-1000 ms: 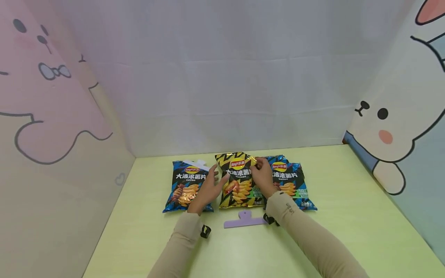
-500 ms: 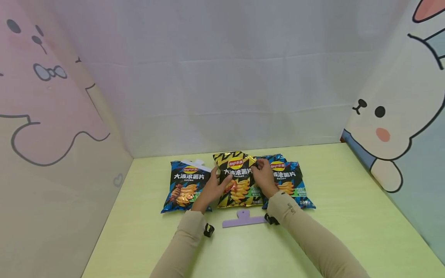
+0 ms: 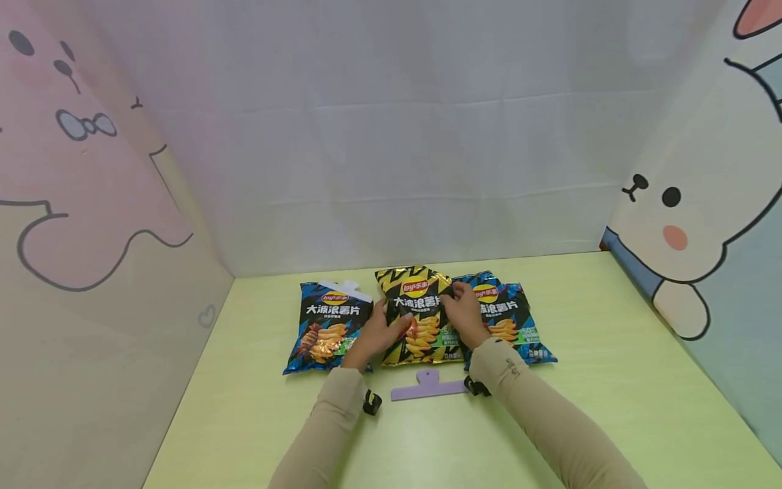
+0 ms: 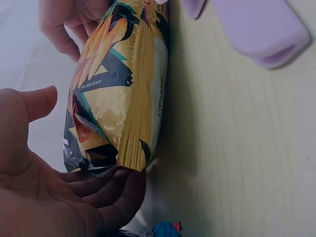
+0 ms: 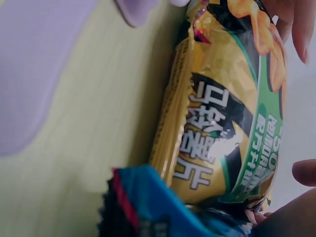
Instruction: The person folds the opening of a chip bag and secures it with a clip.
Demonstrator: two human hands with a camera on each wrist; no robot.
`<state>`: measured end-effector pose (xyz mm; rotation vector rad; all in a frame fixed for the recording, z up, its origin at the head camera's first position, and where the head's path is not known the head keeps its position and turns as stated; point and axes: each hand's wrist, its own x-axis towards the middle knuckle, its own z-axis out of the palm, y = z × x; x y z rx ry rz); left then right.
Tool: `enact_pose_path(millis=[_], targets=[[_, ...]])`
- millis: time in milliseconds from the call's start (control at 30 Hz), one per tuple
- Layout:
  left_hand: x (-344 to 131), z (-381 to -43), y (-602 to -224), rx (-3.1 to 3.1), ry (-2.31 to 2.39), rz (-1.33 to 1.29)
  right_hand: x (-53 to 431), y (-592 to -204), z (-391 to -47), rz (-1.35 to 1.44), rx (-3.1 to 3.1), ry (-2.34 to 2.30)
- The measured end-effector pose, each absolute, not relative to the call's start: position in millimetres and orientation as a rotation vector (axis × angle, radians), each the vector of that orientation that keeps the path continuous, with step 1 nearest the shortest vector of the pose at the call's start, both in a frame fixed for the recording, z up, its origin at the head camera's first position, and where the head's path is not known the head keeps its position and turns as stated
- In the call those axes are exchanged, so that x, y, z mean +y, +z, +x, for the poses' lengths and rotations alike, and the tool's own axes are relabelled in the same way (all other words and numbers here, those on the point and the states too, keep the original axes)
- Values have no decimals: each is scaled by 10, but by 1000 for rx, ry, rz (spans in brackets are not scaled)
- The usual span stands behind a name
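A yellow-and-black chip bag [image 3: 421, 322] lies between both hands, printed side up. My left hand [image 3: 375, 336] holds its left edge; in the left wrist view the fingers curl round the side of the bag, while the thumb [image 4: 42, 101] stands over the front. At the opposite edge, my right hand [image 3: 464, 316] grips the bag, its fingers partly hidden in the right wrist view. A purple bag clip [image 3: 427, 387] lies just in front. Blue chip bags flank the yellow one: one on the left [image 3: 326, 333] with a white clip [image 3: 345, 290] across its top.
On the right, two blue chip bags appear to overlap, the front one [image 3: 519, 326] partly behind my right hand and arm. All rest on a pale yellow-green table [image 3: 244, 421]. A white backdrop [image 3: 391, 136] rises behind, with cartoon-printed panels at both sides.
My left hand has moved right and closed in on the yellow bag's left edge. My right hand stays at the other edge. The purple clip lies where it was.
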<state>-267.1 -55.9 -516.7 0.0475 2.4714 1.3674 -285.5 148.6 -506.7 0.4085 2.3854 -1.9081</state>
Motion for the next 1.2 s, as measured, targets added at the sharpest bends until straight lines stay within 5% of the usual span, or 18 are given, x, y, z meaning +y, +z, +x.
enact_pose_path(millis=[1200], targets=[[-469, -2630, -5196, 2504, 1429, -20, 1420, -5023, -2845, 466, 2415, -1850]])
